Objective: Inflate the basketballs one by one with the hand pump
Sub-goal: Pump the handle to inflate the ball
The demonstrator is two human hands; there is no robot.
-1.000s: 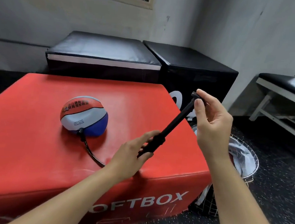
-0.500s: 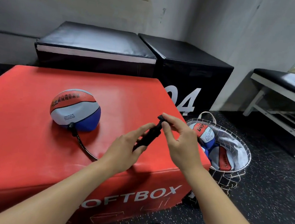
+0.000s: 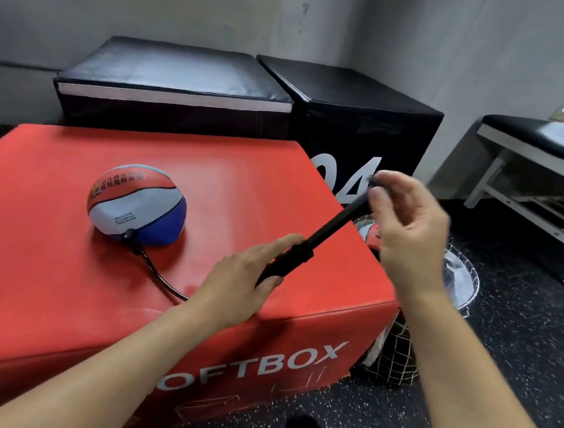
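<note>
Our left hand [image 3: 241, 275] grips the hand pump [image 3: 308, 247] barrel; right hand [image 3: 406, 224] pinches its extended handle. Limp basketball [image 3: 136, 202] left of both, hose [image 3: 158, 271] attached.

We're reaching both bare forearms in from the bottom edge. Our left hand [image 3: 241, 275] is curling round the hand pump [image 3: 308, 247] barrel, thumb on top. Our right hand [image 3: 408, 231] is raised higher, fingertips [image 3: 379, 196] pinching the handle end, motion-blurred.
</note>
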